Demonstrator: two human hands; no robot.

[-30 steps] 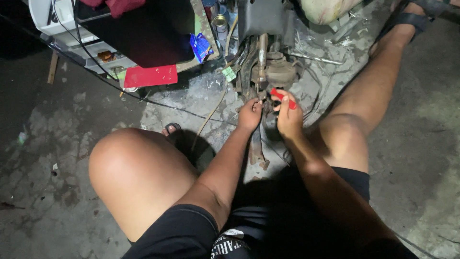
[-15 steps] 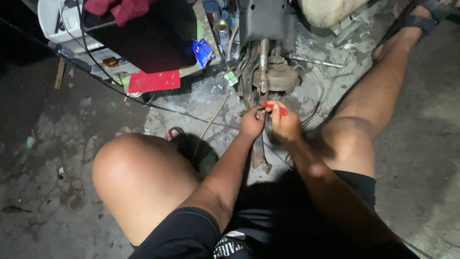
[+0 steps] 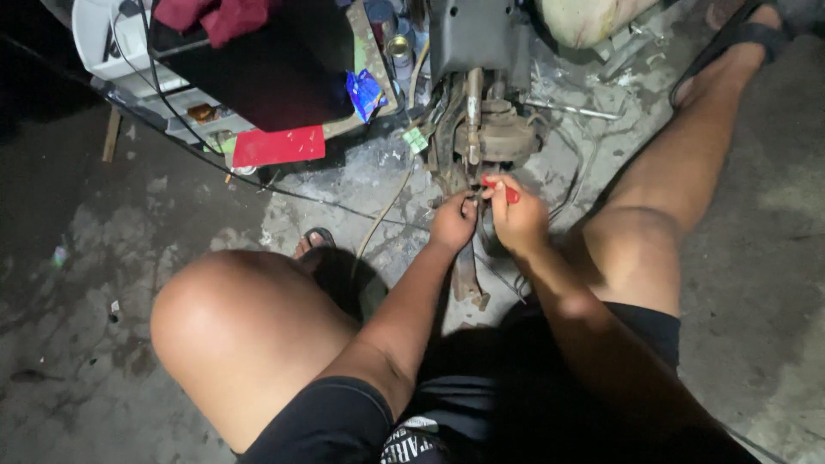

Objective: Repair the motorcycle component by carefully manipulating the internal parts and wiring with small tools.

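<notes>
Right hand (image 3: 518, 219) grips red-handled tool (image 3: 501, 188); left hand (image 3: 452, 222) touching metal assembly (image 3: 485, 137)

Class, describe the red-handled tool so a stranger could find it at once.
Start at the grimy metal machine assembly at the top centre of the concrete floor. Just below it, the right hand grips the red-handled tool. It is the only bright red thing among grey, rusty parts there.

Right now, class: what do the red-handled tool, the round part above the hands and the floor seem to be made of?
Red-handled tool: handle probably plastic, bright and smooth; its tip is hidden.
Round part: likely metal, dull grey-brown, grimy or rusted.
Floor: seemingly concrete, grey, rough, cracked and patchy.
</notes>
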